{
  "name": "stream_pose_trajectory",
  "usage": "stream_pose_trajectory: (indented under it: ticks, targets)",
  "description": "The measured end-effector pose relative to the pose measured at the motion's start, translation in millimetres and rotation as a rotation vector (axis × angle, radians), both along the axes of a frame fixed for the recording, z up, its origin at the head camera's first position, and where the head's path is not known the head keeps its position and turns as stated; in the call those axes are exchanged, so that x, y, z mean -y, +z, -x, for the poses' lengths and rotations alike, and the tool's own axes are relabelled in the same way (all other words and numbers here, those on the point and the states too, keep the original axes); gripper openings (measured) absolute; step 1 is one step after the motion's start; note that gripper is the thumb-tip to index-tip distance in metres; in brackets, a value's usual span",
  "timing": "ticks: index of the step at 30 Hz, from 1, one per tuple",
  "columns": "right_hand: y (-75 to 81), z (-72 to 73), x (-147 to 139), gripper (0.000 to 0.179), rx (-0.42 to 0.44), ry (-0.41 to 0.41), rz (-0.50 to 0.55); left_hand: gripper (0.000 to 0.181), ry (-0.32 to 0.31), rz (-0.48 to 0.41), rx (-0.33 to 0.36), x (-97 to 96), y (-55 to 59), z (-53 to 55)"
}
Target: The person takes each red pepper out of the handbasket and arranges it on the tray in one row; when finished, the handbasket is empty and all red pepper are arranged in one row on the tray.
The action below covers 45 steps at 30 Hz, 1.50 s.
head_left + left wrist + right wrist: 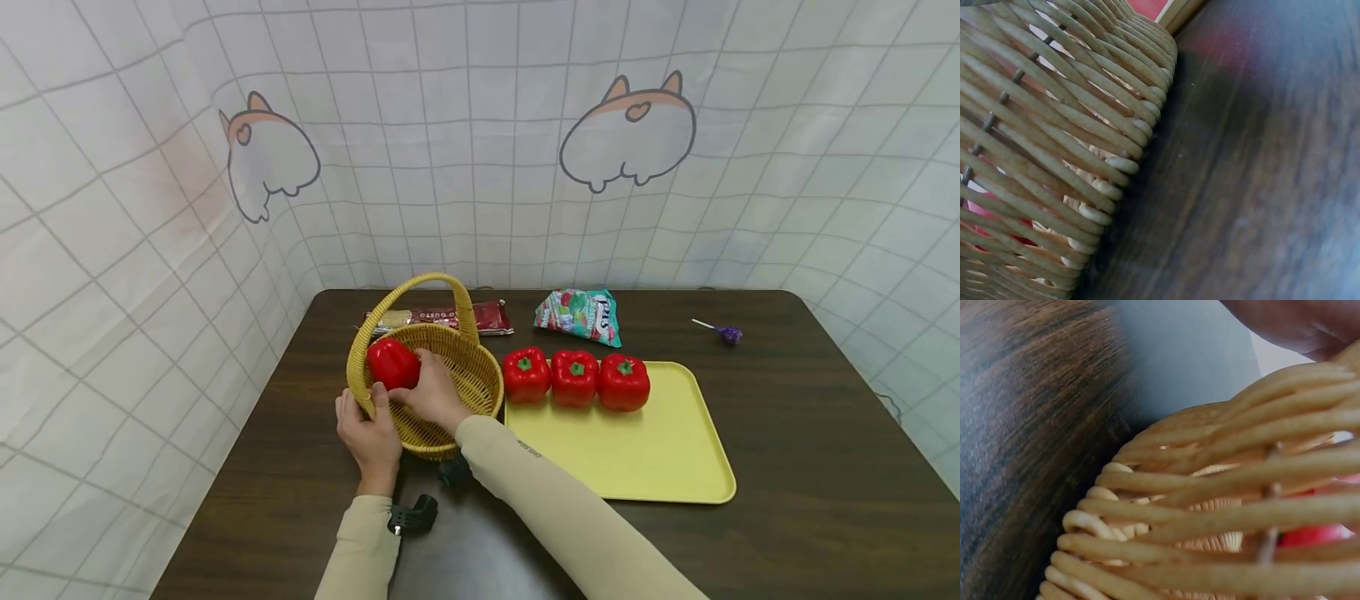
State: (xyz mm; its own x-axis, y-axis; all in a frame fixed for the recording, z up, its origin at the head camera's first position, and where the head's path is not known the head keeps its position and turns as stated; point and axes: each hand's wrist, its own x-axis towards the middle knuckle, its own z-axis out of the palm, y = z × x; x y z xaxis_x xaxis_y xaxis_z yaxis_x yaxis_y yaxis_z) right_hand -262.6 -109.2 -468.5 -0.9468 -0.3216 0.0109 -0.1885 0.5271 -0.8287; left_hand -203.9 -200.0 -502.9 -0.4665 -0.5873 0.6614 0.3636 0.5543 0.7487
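Observation:
A yellow wicker basket [480, 367] with a tall arched handle stands at the left of the table. Inside it, toward its left side, is a red bell pepper [392, 364]. My right hand [433, 392] reaches over the rim and grips the pepper from its right, thumb nearer me. My left hand [372, 433] holds the basket at the rim, by the foot of the handle. Close up, the left wrist view has the woven wall [1066, 125], with red showing through the gaps. The right wrist view also has the weave [1210, 487] and part of a hand at the top.
Three red bell peppers [575, 378] sit in a row along the back of a yellow tray [652, 458], right of the basket. Behind are a dark red packet [491, 318] and a teal candy bag [579, 317]. A purple lollipop [729, 335] lies far right.

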Motion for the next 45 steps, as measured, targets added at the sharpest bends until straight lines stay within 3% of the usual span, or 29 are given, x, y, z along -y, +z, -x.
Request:
stream_pose_trajectory:
  ticks: [8,17,24,29,37,45]
  targets:
    - [0.8,2.6,1.5,0.081,0.032,0.008,-0.009,0.009,-0.003,-0.014,0.003,-1.5,0.8,0.4]
    - [1.7,1.0,0.4,0.077,0.007,-0.003,-0.033,0.011,0.009,-0.012,0.009,-4.1,1.3,0.3]
    - [-0.5,-4.4,-5.1,0.076,0.055,-0.042,0.049,0.012,0.010,-0.006,0.014,-5.5,-1.9,-2.1]
    - [2.0,-9.7,-12.8,0.081,0.091,-0.017,0.122,0.014,0.007,-0.002,0.013,-5.4,-3.0,-3.4]
    - [12.1,-18.3,-26.4,0.081,0.059,-0.002,0.162,0.017,0.003,-0.001,-0.003,-2.9,-3.1,-1.2]
    - [21.0,-22.3,-37.6,0.086,0.080,-0.035,0.199,0.012,0.034,0.002,-0.047,-4.1,5.5,-0.4]
